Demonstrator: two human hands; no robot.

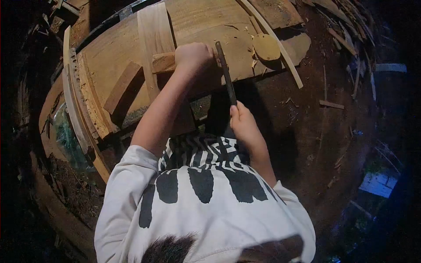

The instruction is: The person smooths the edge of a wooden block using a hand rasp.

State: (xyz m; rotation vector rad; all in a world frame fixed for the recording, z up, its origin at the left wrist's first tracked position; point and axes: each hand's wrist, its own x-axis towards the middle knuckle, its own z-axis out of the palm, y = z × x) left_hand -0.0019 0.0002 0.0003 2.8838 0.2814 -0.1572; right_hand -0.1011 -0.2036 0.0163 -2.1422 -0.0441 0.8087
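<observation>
My left hand [193,57] is closed around a short wooden block [163,62] above the wooden workbench [197,26]. A dark, narrow tool [226,72], like a file or blade, extends up from my right hand [244,122], whose fingers are wrapped round its lower end. The upper part of this tool lies just right of my left hand, at the block's right end; whether they touch is unclear. Left of my left hand, another wooden block [123,87] rests at a slant. A pale board [155,33] runs under the held block.
On the bench's right part sits a round yellowish wooden piece [266,47], beside a long curved strip [280,52]. Long wooden slats [74,105] line the left edge. Scrap wood [346,35] lies at the upper right, and a small stick [332,104] on the ground.
</observation>
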